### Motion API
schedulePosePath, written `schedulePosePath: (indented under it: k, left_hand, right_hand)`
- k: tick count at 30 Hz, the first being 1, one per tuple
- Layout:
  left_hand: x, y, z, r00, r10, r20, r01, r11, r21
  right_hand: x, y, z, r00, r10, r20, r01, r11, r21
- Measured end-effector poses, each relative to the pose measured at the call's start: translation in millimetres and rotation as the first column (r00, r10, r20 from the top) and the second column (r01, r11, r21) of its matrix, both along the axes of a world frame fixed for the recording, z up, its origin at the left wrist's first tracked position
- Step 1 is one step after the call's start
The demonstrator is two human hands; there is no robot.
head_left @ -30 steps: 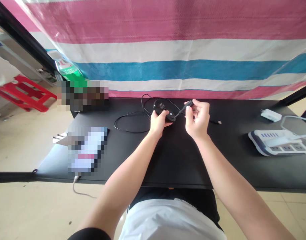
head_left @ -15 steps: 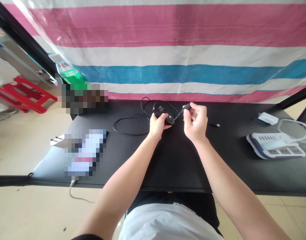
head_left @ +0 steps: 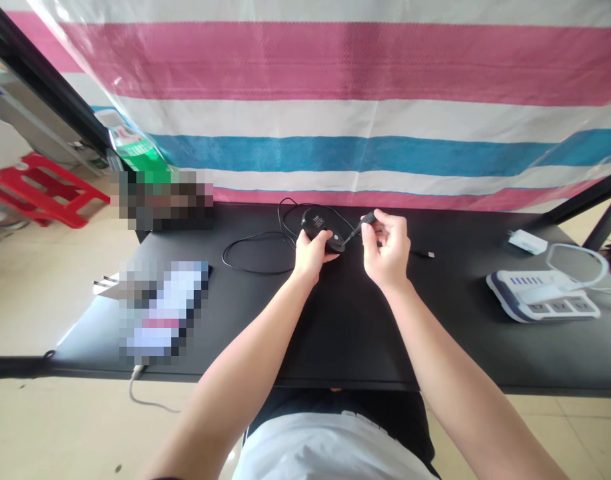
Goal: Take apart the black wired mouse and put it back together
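Note:
A black computer mouse (head_left: 319, 223) lies upside down on the black table (head_left: 355, 320) near its far edge. My left hand (head_left: 310, 257) is closed on the mouse's near end. My right hand (head_left: 385, 250) pinches a small black screwdriver (head_left: 359, 225) whose tip points down-left into the mouse's underside. The mouse's black cable (head_left: 255, 257) loops to the left and behind it.
A white and blue power strip (head_left: 542, 297) with a white cord sits at the right, a white charger (head_left: 528, 241) behind it. A small plug end (head_left: 428, 254) lies right of my hand. Blurred items lie at the left. A striped tarp (head_left: 335, 107) hangs behind the table.
Both hands stay on the mouse and screwdriver; the view has tilted up slightly, so everything sits a little lower in the frame.

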State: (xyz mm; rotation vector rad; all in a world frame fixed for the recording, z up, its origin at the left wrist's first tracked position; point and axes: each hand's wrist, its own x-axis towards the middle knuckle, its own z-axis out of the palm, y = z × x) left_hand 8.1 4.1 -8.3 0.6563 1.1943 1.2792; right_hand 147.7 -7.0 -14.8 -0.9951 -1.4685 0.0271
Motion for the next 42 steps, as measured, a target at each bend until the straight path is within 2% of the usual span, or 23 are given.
schedulePosePath:
  k: [8,21,30,35,42]
  left_hand:
    - [0.9,-0.3,1.4,1.0,0.016,0.004,-0.016,1.0,-0.002]
    - [-0.1,1.1,0.8,1.0,0.021,0.021,-0.022,1.0,0.007]
    - [-0.5,-0.2,0.5,1.0,0.013,0.015,-0.013,1.0,0.005]
    - [-0.5,-0.2,-1.3,1.0,0.003,0.011,-0.003,1.0,0.008]
    - [-0.2,-2.0,1.5,1.0,0.002,0.009,-0.002,1.0,0.014]
  right_hand:
    - [-0.5,-1.3,5.8,0.998,-0.055,0.035,0.052,0.996,0.077]
    - [0.5,-0.5,-3.8,0.999,0.02,-0.039,-0.021,1.0,-0.023]
    - [-0.4,-0.2,2.1,0.999,-0.031,0.011,0.03,0.996,0.079]
    - [0.4,-1.0,4.6,0.998,-0.053,0.029,0.051,0.997,0.064]
    - [0.5,-1.6,-1.2,1.0,0.0,-0.028,0.0,1.0,0.017]
